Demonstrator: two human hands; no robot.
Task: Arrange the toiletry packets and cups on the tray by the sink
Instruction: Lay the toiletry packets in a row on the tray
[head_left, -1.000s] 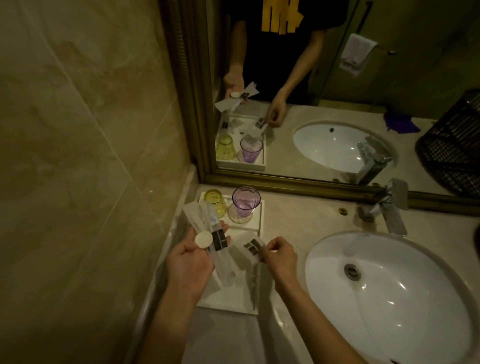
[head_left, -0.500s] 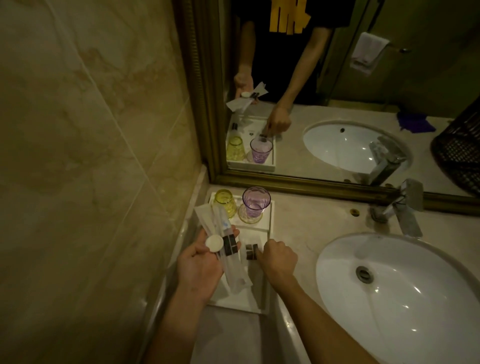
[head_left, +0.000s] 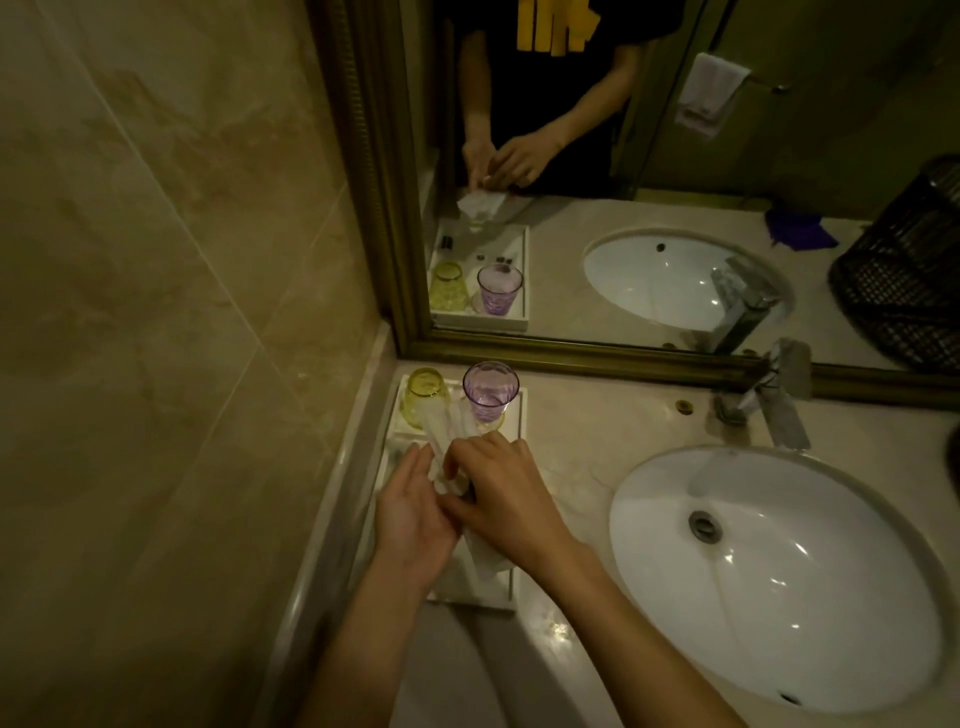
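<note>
A white tray (head_left: 511, 413) lies on the counter in the corner by the wall and mirror. At its far end stand a yellow cup (head_left: 426, 397), upside down, and a purple cup (head_left: 490, 391), upright. Both my hands meet over the tray's middle. My left hand (head_left: 413, 525) holds a bundle of long clear toiletry packets (head_left: 441, 426) that point toward the cups. My right hand (head_left: 501, 491) grips the same bundle from the right, fingers curled over it. A packet end (head_left: 485, 564) sticks out below my hands. The tray's middle is hidden.
A white oval sink (head_left: 779, 571) fills the counter to the right, with a chrome tap (head_left: 779, 400) behind it. The gold-framed mirror (head_left: 623, 358) runs along the back and the tiled wall (head_left: 156, 312) is close on the left. A dark mesh basket (head_left: 904, 265) shows in the mirror.
My right hand left the small packet on the tray and moved left onto the bundle in my left hand. The view has come closer to the tray.
</note>
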